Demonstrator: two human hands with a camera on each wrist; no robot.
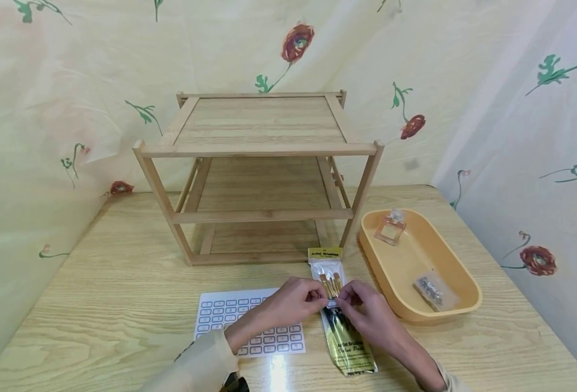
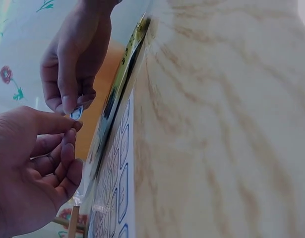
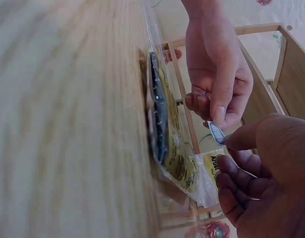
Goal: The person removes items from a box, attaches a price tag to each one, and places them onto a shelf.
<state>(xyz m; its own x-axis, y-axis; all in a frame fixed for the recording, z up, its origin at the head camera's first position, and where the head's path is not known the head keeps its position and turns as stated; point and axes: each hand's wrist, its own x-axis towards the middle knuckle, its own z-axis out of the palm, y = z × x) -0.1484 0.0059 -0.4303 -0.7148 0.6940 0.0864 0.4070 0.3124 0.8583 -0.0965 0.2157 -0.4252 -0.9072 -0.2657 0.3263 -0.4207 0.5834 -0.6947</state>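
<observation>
A small white label sticker (image 1: 332, 303) with a blue border is stretched between my two hands. Thumb and fingertips of the left hand (image 1: 295, 298) pinch one end; those of the right hand (image 1: 370, 317) hold the opposite end. In the right wrist view the label (image 3: 216, 133) shows at both sets of fingertips. Beneath the hands, a pack of artist brushes (image 1: 349, 345) in a clear and gold-black sleeve lies on the table, its bristle ends visible. Left of it lies a white sheet of numbered labels (image 1: 288, 345), partly covered by the left forearm.
A three-tier wooden rack (image 1: 268, 149) stands behind the hands. On the right sits a yellow-orange tray (image 1: 418, 247) holding a perfume bottle (image 1: 390, 230) and a small clear bag of metal-looking pieces (image 1: 430, 290). Flowered cloth hangs around the wooden table (image 1: 97, 305).
</observation>
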